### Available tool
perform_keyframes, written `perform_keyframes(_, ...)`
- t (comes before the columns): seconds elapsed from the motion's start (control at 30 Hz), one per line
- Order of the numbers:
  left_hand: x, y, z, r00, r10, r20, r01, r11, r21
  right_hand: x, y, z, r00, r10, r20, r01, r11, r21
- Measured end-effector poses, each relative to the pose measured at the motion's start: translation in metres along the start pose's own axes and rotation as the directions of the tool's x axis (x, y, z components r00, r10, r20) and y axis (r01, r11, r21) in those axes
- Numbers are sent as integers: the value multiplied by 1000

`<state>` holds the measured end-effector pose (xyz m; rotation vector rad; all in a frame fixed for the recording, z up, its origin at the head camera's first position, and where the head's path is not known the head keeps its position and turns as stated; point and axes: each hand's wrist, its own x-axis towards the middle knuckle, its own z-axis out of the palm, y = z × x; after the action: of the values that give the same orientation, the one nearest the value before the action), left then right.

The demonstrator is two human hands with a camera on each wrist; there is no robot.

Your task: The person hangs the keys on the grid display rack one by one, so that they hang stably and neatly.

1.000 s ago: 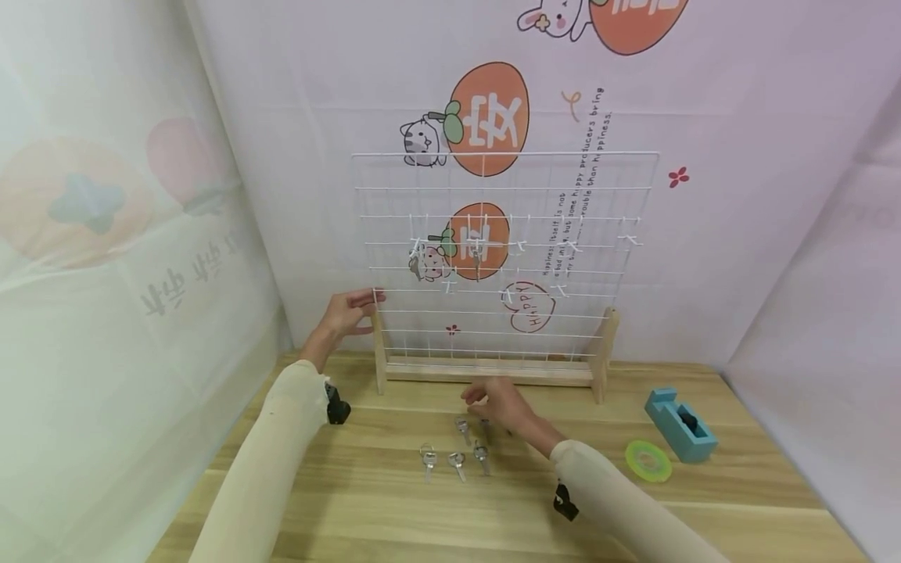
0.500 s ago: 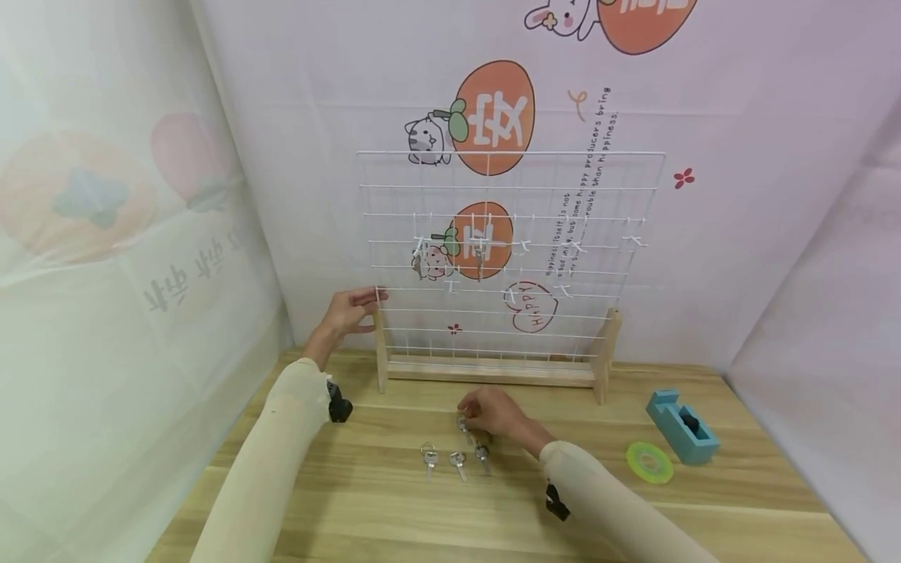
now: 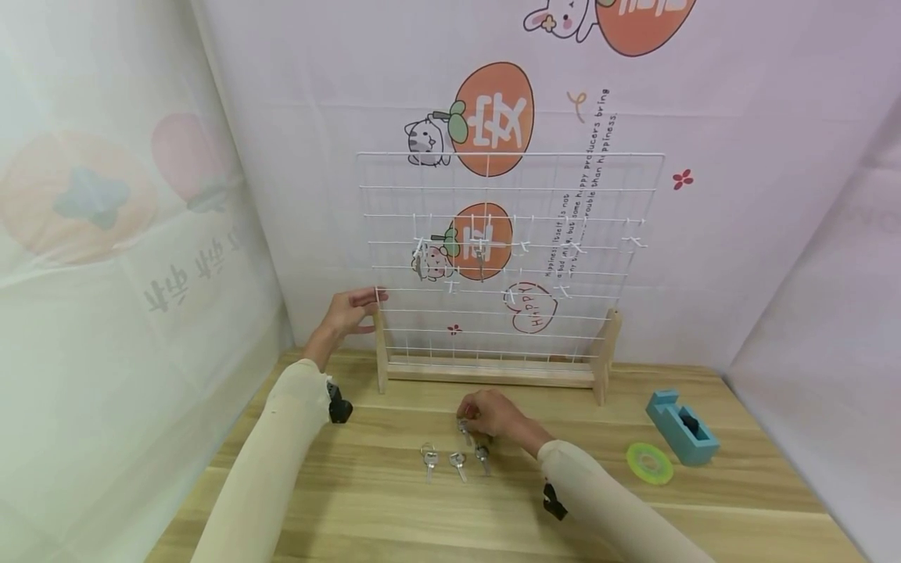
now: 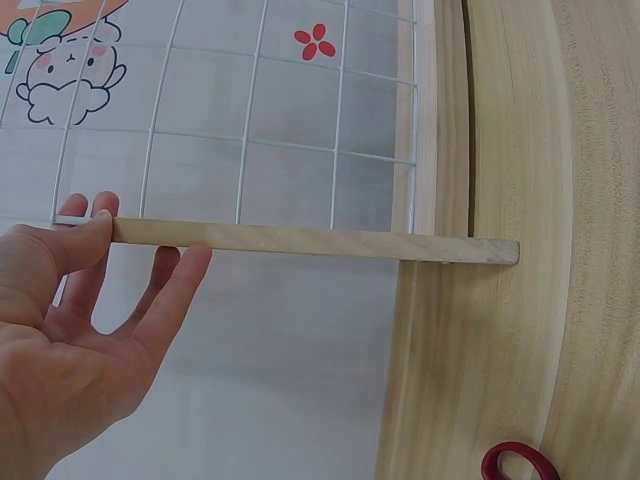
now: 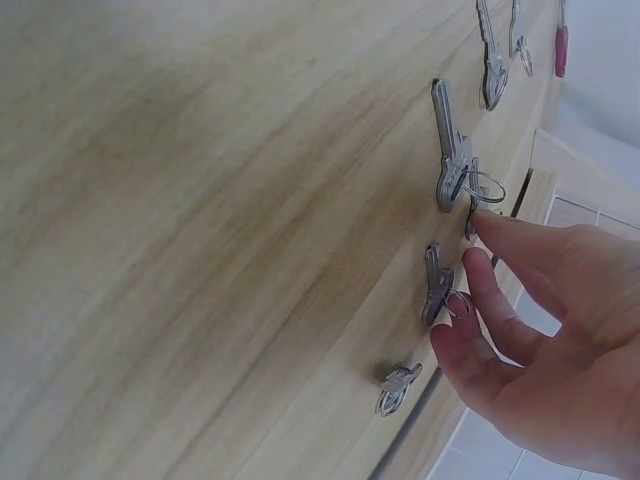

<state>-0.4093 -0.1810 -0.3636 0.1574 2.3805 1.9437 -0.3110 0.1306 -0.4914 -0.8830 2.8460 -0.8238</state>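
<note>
A white wire grid (image 3: 507, 154) stands in a wooden stand (image 3: 493, 374) at the back of the table. My left hand (image 3: 352, 313) rests with straight fingers against the top of the stand's left post (image 4: 300, 240), thumb along it. Several small silver keys (image 3: 457, 461) lie on the wood in front of the stand. My right hand (image 3: 489, 413) is down over them. Its fingertips (image 5: 475, 265) touch the ring of one key (image 5: 437, 285), which lies flat, and another ringed key (image 5: 450, 150) lies just beyond. The thumb is hidden.
Two keys (image 3: 479, 258) hang on hooks in the grid's middle rows. A blue tape dispenser (image 3: 681, 426) and a green tape roll (image 3: 649, 461) sit at the right. Printed cloth walls close in behind and on both sides. A red loop (image 4: 515, 462) lies on the wood.
My right hand came down and back from near the stand's base onto the keys, fingers curling over one. The left hand has stayed on the post.
</note>
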Motion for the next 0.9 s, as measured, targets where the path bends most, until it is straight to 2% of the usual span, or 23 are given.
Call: perform_keyframes(0.9, -3, 1, 0, 1000, -3, 3, 3, 1000, -5, -3, 2, 6, 1000, 19, -23, -19, 1000, 2)
